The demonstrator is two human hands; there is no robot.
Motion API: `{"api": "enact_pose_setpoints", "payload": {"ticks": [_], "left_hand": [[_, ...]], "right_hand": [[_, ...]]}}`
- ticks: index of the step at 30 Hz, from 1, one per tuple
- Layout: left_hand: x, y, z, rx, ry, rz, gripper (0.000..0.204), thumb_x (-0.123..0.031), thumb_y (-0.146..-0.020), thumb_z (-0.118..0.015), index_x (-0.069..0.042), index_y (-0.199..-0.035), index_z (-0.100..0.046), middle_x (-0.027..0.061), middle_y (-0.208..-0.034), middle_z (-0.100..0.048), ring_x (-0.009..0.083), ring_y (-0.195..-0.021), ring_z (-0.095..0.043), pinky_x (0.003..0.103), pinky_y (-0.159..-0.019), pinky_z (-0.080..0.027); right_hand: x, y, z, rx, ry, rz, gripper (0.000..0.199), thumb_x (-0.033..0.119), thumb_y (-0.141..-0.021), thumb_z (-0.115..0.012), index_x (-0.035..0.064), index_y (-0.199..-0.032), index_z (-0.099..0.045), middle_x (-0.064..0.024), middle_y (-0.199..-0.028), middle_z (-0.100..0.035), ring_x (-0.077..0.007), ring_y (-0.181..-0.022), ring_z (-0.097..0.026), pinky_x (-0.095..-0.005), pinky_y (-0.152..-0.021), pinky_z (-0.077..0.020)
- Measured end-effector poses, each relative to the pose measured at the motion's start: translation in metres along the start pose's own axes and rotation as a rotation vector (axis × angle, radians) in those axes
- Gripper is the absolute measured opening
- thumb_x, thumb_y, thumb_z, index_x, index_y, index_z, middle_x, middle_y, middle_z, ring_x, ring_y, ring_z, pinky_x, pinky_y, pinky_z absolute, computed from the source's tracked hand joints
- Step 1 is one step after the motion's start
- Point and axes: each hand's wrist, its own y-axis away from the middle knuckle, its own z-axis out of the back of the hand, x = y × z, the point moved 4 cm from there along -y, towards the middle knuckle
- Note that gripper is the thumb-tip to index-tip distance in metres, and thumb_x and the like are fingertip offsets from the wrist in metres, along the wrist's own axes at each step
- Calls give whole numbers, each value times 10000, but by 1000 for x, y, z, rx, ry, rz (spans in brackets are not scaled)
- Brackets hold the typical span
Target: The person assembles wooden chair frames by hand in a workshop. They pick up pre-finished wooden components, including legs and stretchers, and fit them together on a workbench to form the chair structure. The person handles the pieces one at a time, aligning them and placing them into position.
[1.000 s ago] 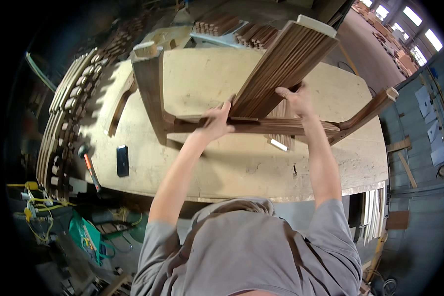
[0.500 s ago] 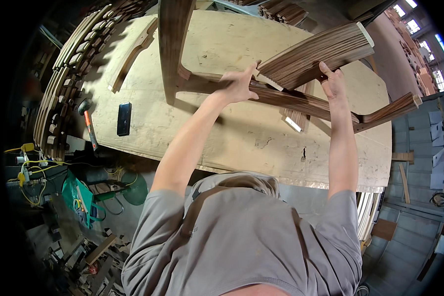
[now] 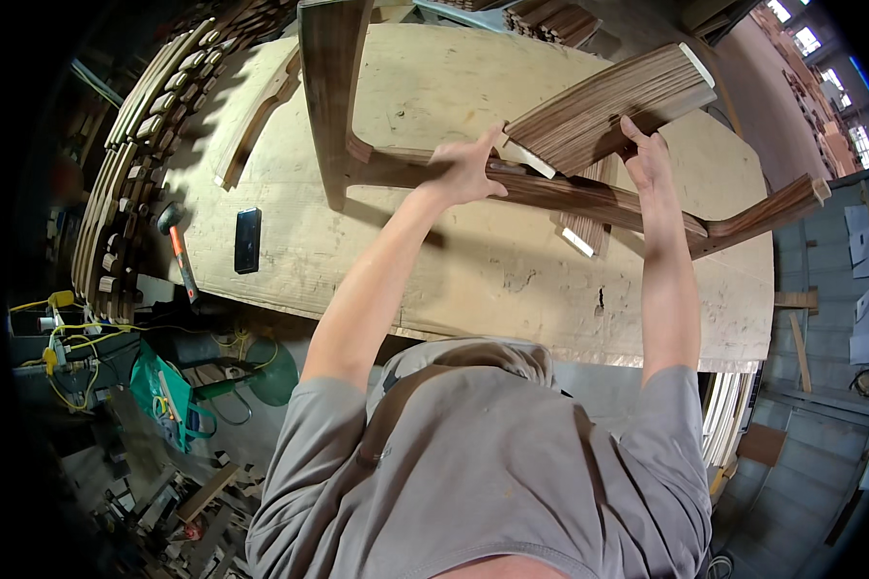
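Wooden panel (image 3: 608,111), upper right, slanting beside wooden frame (image 3: 579,196) over counter (image 3: 483,294); right hand (image 3: 647,162), grip pinching panel's edge; left hand (image 3: 462,172), grip spread at frame.

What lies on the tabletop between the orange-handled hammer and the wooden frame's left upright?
In the head view, a black smartphone lies between the orange-handled hammer and the wooden frame's left upright.

Blk phone (image 3: 247,240) lies nr orange-hndl mallet (image 3: 179,250), grn bag (image 3: 146,374) lwr L.
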Motion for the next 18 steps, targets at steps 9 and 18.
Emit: {"api": "enact_pose_setpoints", "payload": {"ticks": [9,18], "left_hand": [[6,-6,-7,-92,27,-16,1004,-331,-639,-873,-78,-1443,-327,126,-1139,-675,352,-1084,-624,426,-933,-463],[-5,-6,5,49,68,18,751,-293,-661,-868,-12,-1194,-421,193,-1099,-650,375,-1089,-593,435,-926,-449]], "right_hand": [[30,23,-36,112,82,191,520,57,-816,-783,-41,-1260,-532,-144,-1208,-622,-238,-1116,-584,-366,-937,-481],[30,21,-33,166,102,252,514,62,-801,-801,-22,-1242,-551,-122,-1184,-644,-233,-1060,-622,-346,-936,-503]]}}
